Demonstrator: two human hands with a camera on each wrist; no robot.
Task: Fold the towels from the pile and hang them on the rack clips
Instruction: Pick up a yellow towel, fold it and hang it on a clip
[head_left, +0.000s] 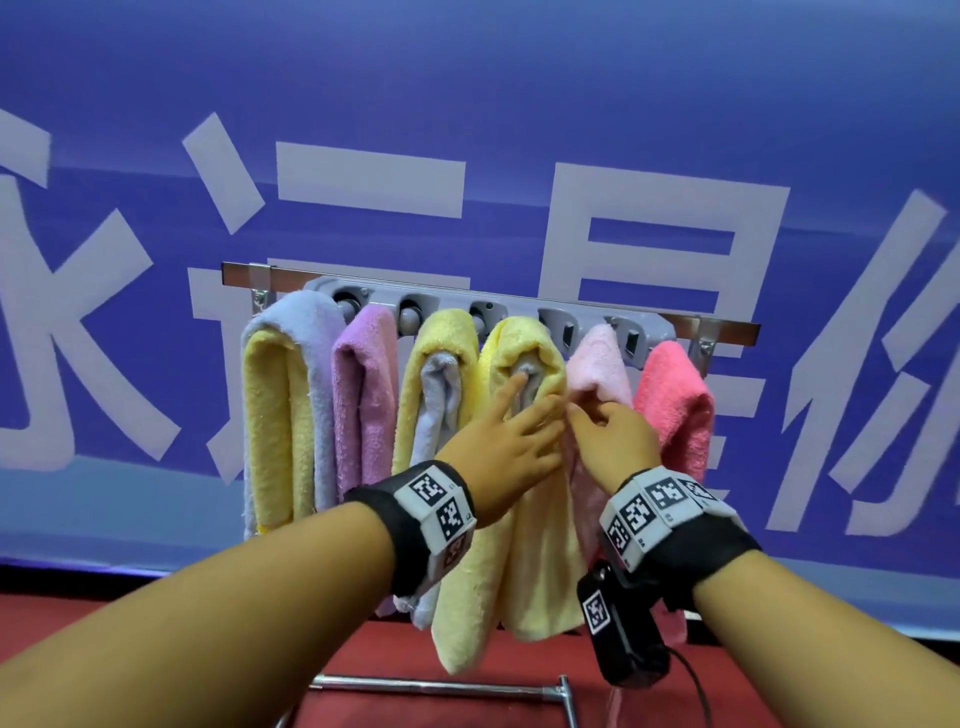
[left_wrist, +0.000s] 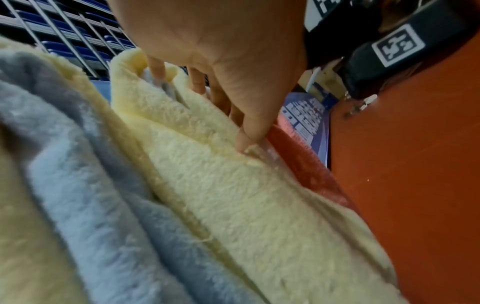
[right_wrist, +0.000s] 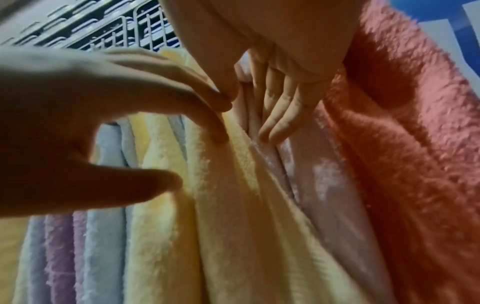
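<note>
A grey clip bar (head_left: 488, 306) on a metal rail carries several folded towels. My left hand (head_left: 519, 421) lies with spread, straight fingers on the pale yellow towel (head_left: 540, 545), and its index finger touches the grey inner fold (head_left: 527, 371) near the top. In the left wrist view the same hand (left_wrist: 221, 92) presses into that yellow towel (left_wrist: 233, 195). My right hand (head_left: 597, 421) sits just right of it, on the seam between the yellow towel and the light pink towel (head_left: 597, 364). In the right wrist view its fingers (right_wrist: 280, 115) lie fairly straight against the pink towel (right_wrist: 337, 185).
Also hanging are a yellow-and-lavender towel (head_left: 291, 405), a purple towel (head_left: 363, 395), a yellow towel with a grey lining (head_left: 441, 374) and a coral towel (head_left: 675, 405). A blue banner (head_left: 467, 104) stands behind the rack. Its metal base bar (head_left: 441, 686) lies on the red floor.
</note>
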